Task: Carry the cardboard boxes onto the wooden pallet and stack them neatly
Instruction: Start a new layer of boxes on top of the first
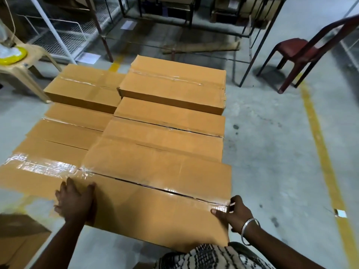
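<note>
I hold a long brown cardboard box (155,200) crosswise in front of me, its taped seam on top. My left hand (75,202) grips its left end, thumb on top. At the right end my right hand (236,214) holds the box, thumb on the top face and a metal bangle on the wrist. Beyond it, several similar taped boxes (167,131) lie in two columns on the floor area. One more box (174,88) rests on top at the far right. The wooden pallet is hidden under the boxes.
A beige plastic chair (21,72) with a yellow object stands far left. A dark red chair (297,51) stands far right. Metal racks (184,20) run along the back. Yellow floor lines (322,152) run on the right. Another cardboard box (17,239) sits at bottom left.
</note>
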`<state>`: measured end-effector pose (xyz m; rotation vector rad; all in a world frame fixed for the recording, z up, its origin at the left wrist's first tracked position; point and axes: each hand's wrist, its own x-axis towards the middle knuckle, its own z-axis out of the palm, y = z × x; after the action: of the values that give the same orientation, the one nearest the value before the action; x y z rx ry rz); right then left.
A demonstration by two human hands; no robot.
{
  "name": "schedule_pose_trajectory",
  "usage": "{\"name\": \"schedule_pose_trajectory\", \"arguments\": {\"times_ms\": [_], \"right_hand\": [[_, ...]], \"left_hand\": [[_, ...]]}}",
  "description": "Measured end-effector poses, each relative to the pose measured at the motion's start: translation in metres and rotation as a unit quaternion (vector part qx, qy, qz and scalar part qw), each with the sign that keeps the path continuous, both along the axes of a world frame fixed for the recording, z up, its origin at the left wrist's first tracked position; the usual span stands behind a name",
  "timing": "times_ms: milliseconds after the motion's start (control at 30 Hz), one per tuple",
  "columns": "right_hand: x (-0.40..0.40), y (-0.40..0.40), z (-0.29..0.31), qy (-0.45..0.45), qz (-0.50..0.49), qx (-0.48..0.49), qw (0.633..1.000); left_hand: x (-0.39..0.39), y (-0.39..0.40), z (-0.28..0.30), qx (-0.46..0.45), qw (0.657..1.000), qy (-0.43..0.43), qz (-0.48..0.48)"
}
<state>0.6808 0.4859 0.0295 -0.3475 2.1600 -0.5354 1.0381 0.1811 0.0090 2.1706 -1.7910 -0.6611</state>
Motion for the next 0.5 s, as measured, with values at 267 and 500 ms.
{"name": "schedule_pose_trajectory", "arguments": {"times_ms": [267,500], "right_hand": [[-0.048,-0.055,0.015,-0.109,-0.134,-0.133,0.976],[-0.072,-0.053,-0.018,-0.220,-0.116,-0.081,0.965]], "left_hand": [[-0.046,0.130,-0.005,0.002,0.989,0.098,0.111],[-0.096,0.214,-0.008,0.018,0.979,0.136,0.152]]}}
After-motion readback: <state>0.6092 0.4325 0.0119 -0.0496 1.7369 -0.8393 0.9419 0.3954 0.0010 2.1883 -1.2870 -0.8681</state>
